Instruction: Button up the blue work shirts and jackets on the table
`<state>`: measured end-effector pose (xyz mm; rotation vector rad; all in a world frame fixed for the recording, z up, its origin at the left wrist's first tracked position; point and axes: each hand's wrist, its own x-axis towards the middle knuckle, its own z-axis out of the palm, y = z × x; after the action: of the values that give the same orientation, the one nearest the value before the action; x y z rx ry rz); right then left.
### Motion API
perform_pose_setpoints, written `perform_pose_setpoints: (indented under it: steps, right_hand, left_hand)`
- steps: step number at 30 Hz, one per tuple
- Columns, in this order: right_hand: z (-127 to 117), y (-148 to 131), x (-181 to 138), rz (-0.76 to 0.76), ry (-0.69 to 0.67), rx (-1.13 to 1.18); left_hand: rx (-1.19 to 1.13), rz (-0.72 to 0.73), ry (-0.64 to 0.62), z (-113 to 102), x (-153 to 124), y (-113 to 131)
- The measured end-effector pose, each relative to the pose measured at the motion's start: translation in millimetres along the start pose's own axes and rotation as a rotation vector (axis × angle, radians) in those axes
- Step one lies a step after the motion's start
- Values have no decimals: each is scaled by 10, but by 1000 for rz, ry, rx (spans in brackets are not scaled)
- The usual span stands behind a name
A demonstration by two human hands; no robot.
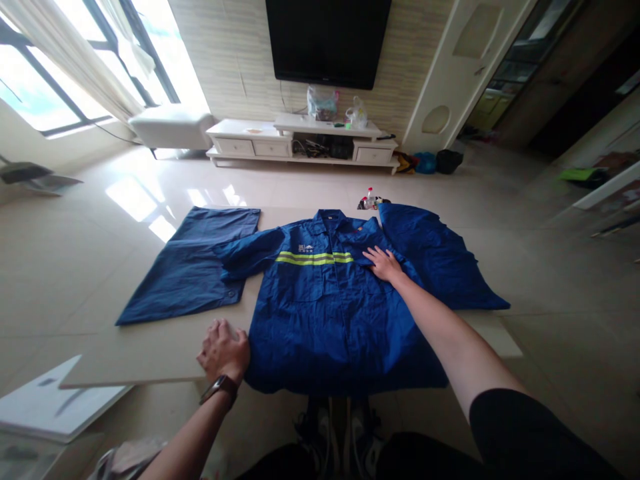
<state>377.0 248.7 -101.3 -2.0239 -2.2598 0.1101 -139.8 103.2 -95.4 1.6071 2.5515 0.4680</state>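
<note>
Jacket [310, 333], mid-frame: matt cloth, lightly creased; blue garment [185, 267] at frame left, matt cloth too. Tabletop [150, 353], lower left: smooth, low gloss. Floor [540, 260]: glossy smooth tile, bright glare upper left; bottle [369, 200], upper centre-right: clear plastic.

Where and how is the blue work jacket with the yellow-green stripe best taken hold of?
Likely both corners of the lower hem, pinched from the person's side: the work jacket lies spread, its collar pointing away, and the hem reaches the near edge of the tabletop. The left hand is near one corner.
</note>
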Motion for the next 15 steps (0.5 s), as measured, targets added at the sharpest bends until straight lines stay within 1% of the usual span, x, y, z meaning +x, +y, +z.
perform_pose_setpoints:
  steps: [3,6,9,13,15]
  right_hand:
    - [-29,83,-6,9,-15,8]
    - [-61,138,12,48,-28,26]
    - [-112,180,52,81,-71,24]
    - [-274,241,168,65,-169,47]
    - [-366,259,253,35,-176,83]
  left_hand:
    - [-2,-13,-7,-30,-7,25]
    - [-5,-13,-10,-25,-10,23]
    - [-10,1,0,-4,-7,6]
    - [-14,-3,-8,-2,-2,3]
    - [-15,-6,-12,-4,-3,5]
